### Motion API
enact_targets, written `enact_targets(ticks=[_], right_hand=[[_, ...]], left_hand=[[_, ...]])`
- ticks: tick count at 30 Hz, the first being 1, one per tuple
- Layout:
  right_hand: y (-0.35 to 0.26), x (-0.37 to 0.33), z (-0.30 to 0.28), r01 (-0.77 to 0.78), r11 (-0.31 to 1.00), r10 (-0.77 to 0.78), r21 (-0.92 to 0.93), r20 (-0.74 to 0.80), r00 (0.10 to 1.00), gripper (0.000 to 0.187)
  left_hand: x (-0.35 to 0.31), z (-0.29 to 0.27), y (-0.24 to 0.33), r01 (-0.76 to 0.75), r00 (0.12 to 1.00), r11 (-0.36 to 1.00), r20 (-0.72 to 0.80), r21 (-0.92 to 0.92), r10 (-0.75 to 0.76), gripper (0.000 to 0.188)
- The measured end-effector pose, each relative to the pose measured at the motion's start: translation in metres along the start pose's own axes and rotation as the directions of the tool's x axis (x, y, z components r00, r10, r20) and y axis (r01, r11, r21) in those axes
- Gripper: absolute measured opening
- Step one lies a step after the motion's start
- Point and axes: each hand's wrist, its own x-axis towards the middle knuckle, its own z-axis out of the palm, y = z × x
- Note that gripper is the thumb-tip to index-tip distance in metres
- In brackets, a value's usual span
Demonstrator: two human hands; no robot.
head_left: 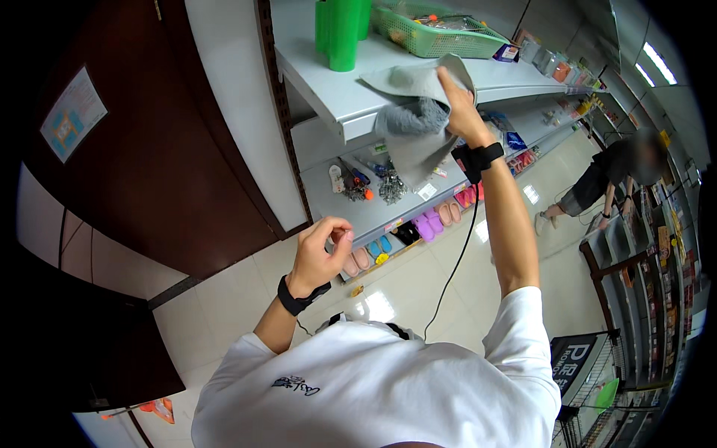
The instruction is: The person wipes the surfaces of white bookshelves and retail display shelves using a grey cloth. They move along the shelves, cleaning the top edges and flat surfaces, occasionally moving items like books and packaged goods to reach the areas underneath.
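— White shirt fabric (388,388) is seen nearest the lens, and two forearms are raised from it. What is held on the left?

— Nothing is held there. The left hand (320,254) is lifted in the air near the lower shelf (351,213), its grip curled with the fingertips drawn together on nothing. One black wristband (299,299) is worn on it.

— And further right?

— One grey cloth (414,119) is grasped by the right hand (459,108); its grip is closed on the fabric. The cloth is pressed against the front edge of the top shelf (336,93) and hangs down over it. A second black wristband (478,158) is worn there, and one black cable (455,254) hangs from it.

— How far is the wiping judged to be?

— It is judged to be under way: only the near edge is covered by the cloth, and the long run of shelving to the right is not yet touched.

— What else can be counted?

— Two green tubes (342,33) and one green basket (437,33) are stood on the top shelf. Several pairs of slippers (441,216) are lined up at floor level. One other person (612,175) is seen bending far down the aisle.
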Motion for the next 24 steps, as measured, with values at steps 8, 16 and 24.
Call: enact_targets(ticks=[8,16,24], right_hand=[[-0.002,0.012,0.011,0.010,0.983,0.020,-0.184,0.159,0.987,0.029],[-0.061,0.016,0.029,0.246,0.969,-0.244,-0.023,0.064,0.968,0.029],[-0.087,0.014,0.023,0.246,0.969,-0.249,0.040,0.149,0.957,0.033]], left_hand=[[0.092,0.026,0.041,-0.335,0.902,0.899,-0.178,0.282,0.392,0.021],[0.115,0.060,0.060,-0.473,0.839,0.733,-0.004,0.490,0.544,0.031],[0.139,0.023,0.060,-0.198,0.882,0.460,-0.048,0.866,0.469,0.029]])
